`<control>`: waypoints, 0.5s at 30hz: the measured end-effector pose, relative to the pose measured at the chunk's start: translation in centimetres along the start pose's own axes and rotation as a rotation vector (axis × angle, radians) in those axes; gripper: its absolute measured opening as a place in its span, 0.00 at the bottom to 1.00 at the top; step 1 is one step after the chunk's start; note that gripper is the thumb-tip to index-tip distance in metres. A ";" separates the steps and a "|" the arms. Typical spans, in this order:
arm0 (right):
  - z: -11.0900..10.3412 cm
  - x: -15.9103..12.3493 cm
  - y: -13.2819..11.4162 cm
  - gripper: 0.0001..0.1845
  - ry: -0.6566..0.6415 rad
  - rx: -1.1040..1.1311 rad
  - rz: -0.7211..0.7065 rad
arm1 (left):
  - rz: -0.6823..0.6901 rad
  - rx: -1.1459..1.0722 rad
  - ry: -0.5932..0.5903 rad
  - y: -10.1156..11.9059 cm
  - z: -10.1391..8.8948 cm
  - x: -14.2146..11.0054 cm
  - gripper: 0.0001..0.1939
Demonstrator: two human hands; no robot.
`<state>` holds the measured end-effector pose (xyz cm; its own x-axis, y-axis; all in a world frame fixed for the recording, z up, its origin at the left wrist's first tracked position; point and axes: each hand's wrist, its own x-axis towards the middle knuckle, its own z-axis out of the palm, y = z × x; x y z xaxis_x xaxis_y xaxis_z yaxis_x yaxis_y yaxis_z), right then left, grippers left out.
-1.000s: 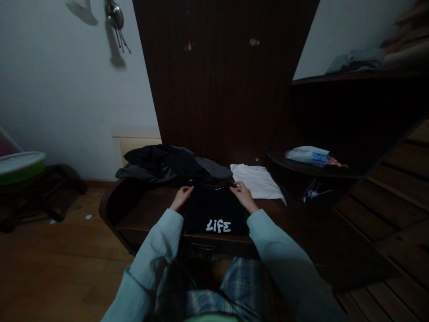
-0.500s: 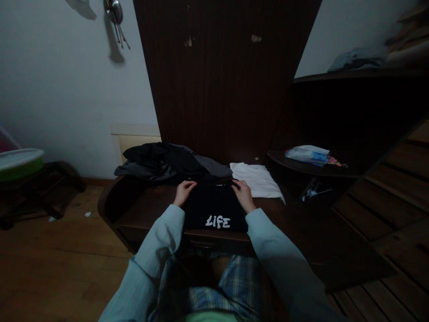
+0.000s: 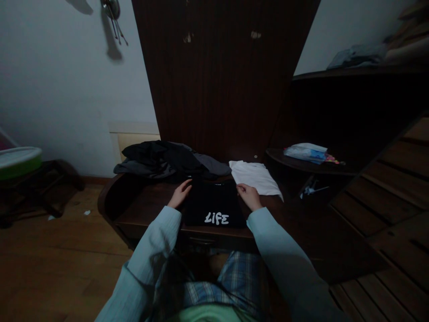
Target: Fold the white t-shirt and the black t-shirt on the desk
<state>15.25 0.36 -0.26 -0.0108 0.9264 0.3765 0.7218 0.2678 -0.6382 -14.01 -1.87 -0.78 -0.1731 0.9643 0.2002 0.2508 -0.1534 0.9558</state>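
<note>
A folded black T-shirt [image 3: 214, 201] with white lettering near its front edge lies flat on the dark wooden cabinet top [image 3: 144, 208]. At its upper left edge is my left hand [image 3: 180, 194], thumb and fingertips closed on the cloth. My right hand [image 3: 249, 196] pinches the opposite side edge, its fingers curled. Just behind and right of the T-shirt lies a folded white garment [image 3: 256, 178]. A loose heap of black and grey clothes [image 3: 161, 158] rests along the back left of the cabinet top.
A dark wooden panel [image 3: 214, 89] rises behind the cabinet. To the right, a corner shelf [image 3: 315, 167] carries a plastic package [image 3: 306, 152]; folded cloth [image 3: 357, 57] lies on the shelf above. A green and white basin [image 3: 20, 163] sits on a low stand at left.
Both hands have moved slightly apart, from the T-shirt's top edge out to its left and right sides. The T-shirt lies in nearly the same place.
</note>
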 end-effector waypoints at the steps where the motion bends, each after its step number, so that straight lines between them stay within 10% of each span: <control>1: 0.1 -0.1 -0.1 0.11 -0.020 0.024 -0.019 | 0.022 0.017 -0.041 0.1 -0.1 0.0 0.18; 15: 0.5 -0.4 0.0 0.13 0.023 0.110 0.016 | 0.113 0.208 -0.017 1.0 0.2 -0.7 0.11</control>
<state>14.93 0.11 -0.74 0.0168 0.9247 0.3804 0.6417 0.2818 -0.7133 -13.47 -2.62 -0.03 -0.1167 0.9474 0.2981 0.4588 -0.2148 0.8622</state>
